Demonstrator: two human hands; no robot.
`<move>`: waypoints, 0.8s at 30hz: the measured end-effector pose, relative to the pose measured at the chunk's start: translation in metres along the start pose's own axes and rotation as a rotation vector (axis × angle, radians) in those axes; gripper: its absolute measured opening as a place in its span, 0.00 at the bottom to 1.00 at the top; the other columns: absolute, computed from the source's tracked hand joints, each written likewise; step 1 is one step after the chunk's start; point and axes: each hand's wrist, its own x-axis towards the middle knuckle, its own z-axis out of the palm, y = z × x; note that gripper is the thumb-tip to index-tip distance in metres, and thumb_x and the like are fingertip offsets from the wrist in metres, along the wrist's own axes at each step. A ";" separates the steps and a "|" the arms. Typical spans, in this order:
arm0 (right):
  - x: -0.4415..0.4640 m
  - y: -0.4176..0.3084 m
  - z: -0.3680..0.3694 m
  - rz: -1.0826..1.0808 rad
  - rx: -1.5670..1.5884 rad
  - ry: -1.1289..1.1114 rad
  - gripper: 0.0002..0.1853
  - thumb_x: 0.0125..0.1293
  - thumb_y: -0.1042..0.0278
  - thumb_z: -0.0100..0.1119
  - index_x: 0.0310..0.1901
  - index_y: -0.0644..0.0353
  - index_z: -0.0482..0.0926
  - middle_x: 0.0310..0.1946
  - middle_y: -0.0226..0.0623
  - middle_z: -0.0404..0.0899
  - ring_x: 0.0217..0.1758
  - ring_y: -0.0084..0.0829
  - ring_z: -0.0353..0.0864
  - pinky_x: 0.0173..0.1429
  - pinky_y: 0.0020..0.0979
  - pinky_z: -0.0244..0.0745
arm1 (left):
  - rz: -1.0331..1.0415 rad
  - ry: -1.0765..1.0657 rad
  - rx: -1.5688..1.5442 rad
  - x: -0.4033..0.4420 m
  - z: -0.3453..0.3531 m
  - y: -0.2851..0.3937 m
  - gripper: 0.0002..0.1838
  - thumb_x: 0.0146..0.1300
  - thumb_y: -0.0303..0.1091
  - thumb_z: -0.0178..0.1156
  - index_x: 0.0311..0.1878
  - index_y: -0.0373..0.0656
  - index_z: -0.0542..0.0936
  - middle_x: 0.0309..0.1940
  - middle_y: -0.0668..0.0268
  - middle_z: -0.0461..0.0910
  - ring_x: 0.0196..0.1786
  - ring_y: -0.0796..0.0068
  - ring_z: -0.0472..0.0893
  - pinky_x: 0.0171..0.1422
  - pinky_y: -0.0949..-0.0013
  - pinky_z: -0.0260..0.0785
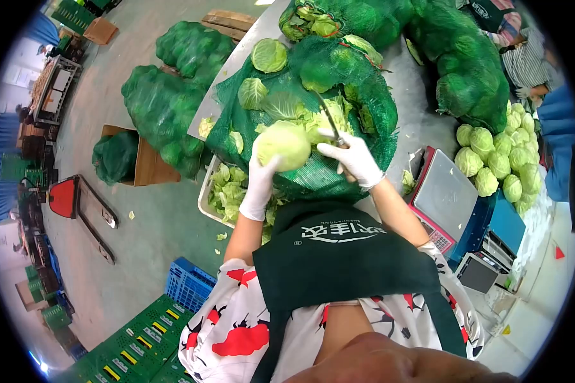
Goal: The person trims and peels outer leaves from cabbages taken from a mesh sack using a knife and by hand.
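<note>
My left hand [262, 179], in a white glove, grips a pale green cabbage [283, 147] from its left side. In my gloved right hand [354, 159] is a knife [328, 116], its dark blade pointing up and away from me, just right of the cabbage. Both hands are over a green mesh bag [306, 182] spread on the metal table. Loose cabbage leaves [281, 106] lie on the mesh beyond my hands. Another trimmed cabbage [269, 55] rests at the bag's far left, and more sit under the netting.
Below the table edge, a white crate [206, 204] holds leaves. A scale [444, 191] stands at right, near piled cabbages [501, 153]. Full mesh bags [163, 115] sit on the floor at left, beside a cardboard box [150, 163] and a red pallet jack [64, 196]. Another person [524, 64] works at far right.
</note>
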 end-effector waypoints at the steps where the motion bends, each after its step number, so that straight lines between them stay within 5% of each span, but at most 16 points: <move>1: 0.011 0.013 0.006 -0.080 0.199 -0.084 0.29 0.65 0.55 0.71 0.64 0.58 0.78 0.35 0.28 0.84 0.24 0.16 0.77 0.23 0.18 0.68 | 0.105 0.000 0.243 0.001 0.009 0.006 0.45 0.58 0.44 0.71 0.74 0.40 0.61 0.66 0.55 0.71 0.65 0.61 0.76 0.69 0.59 0.72; 2: 0.015 0.024 0.006 -0.023 0.368 -0.111 0.32 0.67 0.51 0.68 0.66 0.61 0.75 0.40 0.29 0.84 0.34 0.19 0.84 0.23 0.18 0.68 | 0.208 0.003 0.486 0.000 0.018 0.012 0.46 0.55 0.38 0.74 0.74 0.39 0.61 0.65 0.55 0.71 0.65 0.63 0.76 0.70 0.61 0.70; 4: 0.021 0.030 0.001 0.119 0.497 -0.147 0.32 0.68 0.45 0.65 0.65 0.59 0.74 0.46 0.30 0.84 0.43 0.23 0.86 0.23 0.18 0.69 | 0.224 -0.031 0.489 -0.002 0.031 0.018 0.51 0.49 0.29 0.76 0.75 0.38 0.60 0.65 0.56 0.70 0.66 0.65 0.73 0.72 0.63 0.67; 5: 0.021 0.033 0.001 0.174 0.585 -0.144 0.25 0.70 0.42 0.61 0.54 0.57 0.78 0.43 0.33 0.84 0.33 0.21 0.81 0.23 0.17 0.69 | 0.242 -0.054 0.500 0.000 0.036 0.018 0.51 0.49 0.30 0.76 0.76 0.38 0.59 0.66 0.56 0.70 0.67 0.65 0.73 0.72 0.63 0.66; 6: 0.011 0.019 -0.003 0.273 0.637 -0.194 0.23 0.70 0.43 0.61 0.54 0.54 0.78 0.41 0.32 0.84 0.28 0.20 0.78 0.21 0.18 0.67 | 0.260 -0.085 0.509 0.002 0.041 0.017 0.51 0.49 0.30 0.75 0.76 0.38 0.59 0.66 0.56 0.69 0.67 0.64 0.72 0.73 0.62 0.66; 8: 0.011 0.033 -0.004 0.205 0.776 -0.212 0.22 0.70 0.43 0.62 0.54 0.52 0.78 0.40 0.31 0.85 0.26 0.20 0.78 0.20 0.19 0.66 | 0.156 -0.118 0.362 0.004 0.056 0.019 0.51 0.50 0.28 0.73 0.77 0.40 0.59 0.69 0.56 0.67 0.70 0.64 0.71 0.74 0.61 0.65; 12: 0.009 0.062 -0.014 0.113 0.757 -0.181 0.26 0.65 0.39 0.65 0.55 0.48 0.77 0.40 0.30 0.85 0.26 0.18 0.79 0.20 0.18 0.64 | 0.107 -0.266 0.345 0.021 0.068 0.015 0.30 0.70 0.29 0.49 0.75 0.38 0.63 0.70 0.53 0.69 0.69 0.60 0.72 0.76 0.59 0.62; 14: -0.010 0.051 -0.030 0.134 0.744 -0.178 0.25 0.63 0.40 0.67 0.50 0.51 0.78 0.31 0.30 0.82 0.20 0.18 0.74 0.20 0.19 0.66 | 0.044 -0.259 0.368 0.031 0.078 0.011 0.26 0.77 0.33 0.44 0.75 0.37 0.65 0.70 0.54 0.70 0.69 0.61 0.72 0.75 0.59 0.62; 16: -0.027 0.049 -0.035 0.027 0.710 -0.021 0.25 0.62 0.41 0.70 0.47 0.54 0.79 0.24 0.27 0.77 0.16 0.18 0.71 0.20 0.20 0.66 | -0.074 -0.272 0.139 0.041 0.079 0.001 0.24 0.81 0.39 0.44 0.73 0.37 0.68 0.70 0.55 0.71 0.67 0.63 0.74 0.72 0.61 0.66; 18: -0.045 0.049 -0.053 -0.051 0.617 0.081 0.28 0.59 0.43 0.74 0.50 0.57 0.80 0.25 0.24 0.74 0.16 0.16 0.69 0.17 0.20 0.63 | -0.093 -0.174 0.396 0.047 0.081 0.004 0.23 0.81 0.38 0.44 0.72 0.37 0.69 0.68 0.55 0.73 0.64 0.65 0.77 0.68 0.62 0.69; 22: -0.063 0.083 -0.125 -0.273 0.481 0.534 0.37 0.57 0.48 0.77 0.65 0.55 0.74 0.33 0.31 0.81 0.14 0.16 0.70 0.14 0.21 0.63 | -0.051 -0.136 0.354 0.068 0.091 -0.005 0.24 0.79 0.37 0.49 0.72 0.37 0.69 0.69 0.55 0.72 0.63 0.64 0.77 0.65 0.62 0.71; 24: -0.115 0.068 -0.173 -0.092 0.576 0.700 0.30 0.59 0.51 0.75 0.59 0.58 0.78 0.30 0.31 0.81 0.14 0.16 0.71 0.14 0.21 0.65 | -0.047 -0.091 0.382 0.079 0.083 -0.019 0.25 0.79 0.38 0.49 0.73 0.37 0.68 0.71 0.55 0.69 0.63 0.63 0.77 0.64 0.62 0.71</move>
